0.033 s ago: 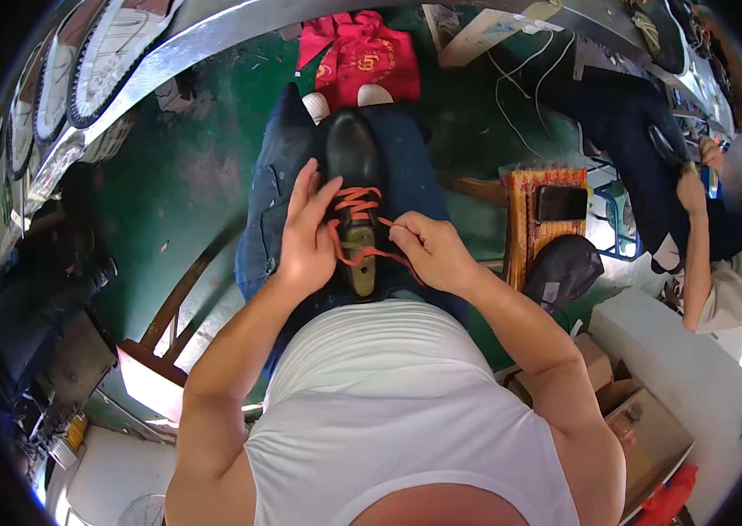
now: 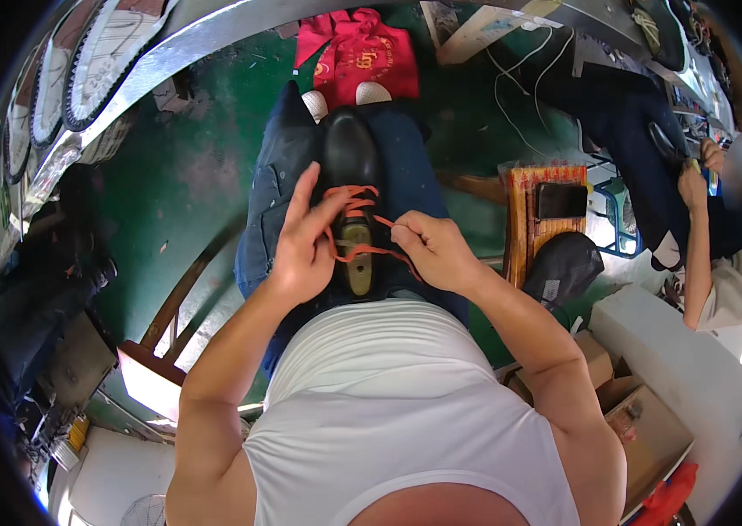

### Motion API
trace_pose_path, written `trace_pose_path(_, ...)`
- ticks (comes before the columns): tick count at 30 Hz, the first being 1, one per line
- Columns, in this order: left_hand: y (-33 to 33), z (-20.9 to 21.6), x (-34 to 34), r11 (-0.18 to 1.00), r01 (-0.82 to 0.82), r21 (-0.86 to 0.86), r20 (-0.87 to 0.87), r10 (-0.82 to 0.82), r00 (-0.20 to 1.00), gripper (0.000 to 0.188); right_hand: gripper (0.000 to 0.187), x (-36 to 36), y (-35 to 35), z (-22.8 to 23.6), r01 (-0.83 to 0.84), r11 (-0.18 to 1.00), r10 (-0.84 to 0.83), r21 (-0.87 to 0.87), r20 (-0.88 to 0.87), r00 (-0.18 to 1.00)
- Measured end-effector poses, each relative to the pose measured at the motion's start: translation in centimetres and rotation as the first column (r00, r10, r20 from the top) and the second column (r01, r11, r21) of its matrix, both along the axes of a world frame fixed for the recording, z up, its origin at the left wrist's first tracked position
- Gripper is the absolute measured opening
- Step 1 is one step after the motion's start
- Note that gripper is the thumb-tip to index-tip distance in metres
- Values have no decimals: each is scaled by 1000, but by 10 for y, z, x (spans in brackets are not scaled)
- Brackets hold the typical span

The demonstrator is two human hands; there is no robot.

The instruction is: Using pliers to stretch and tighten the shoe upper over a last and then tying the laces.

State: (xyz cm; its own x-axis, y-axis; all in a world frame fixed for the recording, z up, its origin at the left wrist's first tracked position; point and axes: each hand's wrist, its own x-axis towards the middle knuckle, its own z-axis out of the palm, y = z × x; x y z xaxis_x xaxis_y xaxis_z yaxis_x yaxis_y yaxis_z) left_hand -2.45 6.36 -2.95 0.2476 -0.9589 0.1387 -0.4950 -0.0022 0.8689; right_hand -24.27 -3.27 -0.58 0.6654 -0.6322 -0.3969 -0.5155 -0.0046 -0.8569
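Observation:
A black leather shoe (image 2: 351, 151) rests between my thighs, toe pointing away from me. An olive-yellow shoe last (image 2: 357, 263) fills its opening. Orange shoelace (image 2: 362, 250) crosses the front of the shoe, and a loose length loops over the last. My left hand (image 2: 305, 237) is at the shoe's left side with fingers spread, one fingertip reaching across the crossed laces. To the right, my right hand (image 2: 430, 250) pinches the lace between thumb and forefinger, drawing a short piece taut from the shoe. The lace's tail hangs below that hand.
Beyond my knees a red cloth (image 2: 371, 61) lies on the green floor. A phone (image 2: 561, 202) sits on a woven-topped stool (image 2: 520, 237) at right, beside a black bag (image 2: 562, 270). A co-worker (image 2: 695, 202) sits at far right. Shoe uppers (image 2: 108, 61) line the bench at upper left.
My left fingers have moved right, one now lying over the crossed laces. The right hand keeps its pinch on the lace almost in place.

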Motion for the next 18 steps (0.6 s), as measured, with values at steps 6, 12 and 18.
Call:
trace_pose_path(6, -6, 11, 31, 934, 346, -85, -89, -353, 931, 26, 31, 5, -23, 14, -97, 988, 101, -116, 24, 995)
trace_pose_path(12, -78, -6, 21, 923, 379, 70, -353, -332, 875, 46, 42, 21, -13, 0, -186, 933, 226, -308, 101, 969)
trace_pose_path(18, -80, -18, 14, 882, 440, 170, -336, -368, 867, 53, 43, 0, -11, 38, -236, 884, 324, -403, 165, 932)
